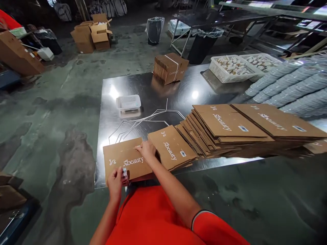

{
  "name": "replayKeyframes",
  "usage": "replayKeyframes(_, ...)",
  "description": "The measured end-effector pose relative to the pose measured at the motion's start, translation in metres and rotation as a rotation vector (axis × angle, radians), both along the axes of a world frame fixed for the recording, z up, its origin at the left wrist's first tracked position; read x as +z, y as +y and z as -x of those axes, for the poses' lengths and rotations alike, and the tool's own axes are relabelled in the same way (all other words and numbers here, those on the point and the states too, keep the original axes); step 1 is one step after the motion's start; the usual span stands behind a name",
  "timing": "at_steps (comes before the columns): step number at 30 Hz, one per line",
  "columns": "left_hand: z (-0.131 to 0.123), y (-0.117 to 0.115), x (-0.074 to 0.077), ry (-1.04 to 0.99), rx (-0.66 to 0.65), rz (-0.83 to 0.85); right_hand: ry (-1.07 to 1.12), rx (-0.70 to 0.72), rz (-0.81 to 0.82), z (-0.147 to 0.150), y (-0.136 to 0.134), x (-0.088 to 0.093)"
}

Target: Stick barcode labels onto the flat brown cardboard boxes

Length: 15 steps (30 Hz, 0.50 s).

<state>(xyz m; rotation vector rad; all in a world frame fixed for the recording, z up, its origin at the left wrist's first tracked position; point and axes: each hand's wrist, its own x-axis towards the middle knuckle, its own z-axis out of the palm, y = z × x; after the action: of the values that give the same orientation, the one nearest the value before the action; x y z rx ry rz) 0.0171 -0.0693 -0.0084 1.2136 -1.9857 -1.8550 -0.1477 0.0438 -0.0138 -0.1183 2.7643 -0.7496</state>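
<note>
My left hand (114,183) pinches a small barcode label (125,177) at the near edge of a flat kraft carton printed "beauty" (125,158). My right hand (146,149) rests on that carton's far edge, its fingers flat and holding nothing. Just beyond it, a second printed carton (171,148) lies on a low pile. Longer stacks of the same flattened cartons (224,126) fan out to the right across the steel table (138,85). The table's surface under my hands is hidden by the cartons.
Bent white strapping (150,119) and a small white plastic basket (128,102) lie on the steel. Behind them are a strapped carton bundle (170,68) and white crates (231,69). Grey stacked rings (288,85) stand at right. Bins and open boxes (94,34) stand on the floor beyond.
</note>
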Motion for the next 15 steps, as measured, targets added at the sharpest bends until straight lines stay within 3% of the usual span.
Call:
replayKeyframes(2,-0.002,0.001,-0.001,0.003,-0.007,0.026,-0.056,-0.021,-0.025,0.006,0.000,0.001)
replayKeyframes(8,-0.002,0.001,-0.004,0.007,-0.043,0.010,-0.092,-0.045,0.113,0.020,0.012,-0.003)
replayKeyframes(11,-0.002,-0.004,0.006,0.056,-0.049,0.008,-0.056,-0.056,0.178,0.013,0.020,-0.003)
replayKeyframes(15,-0.005,-0.013,0.023,0.118,0.081,0.198,-0.012,-0.027,0.258,-0.016,0.030,-0.009)
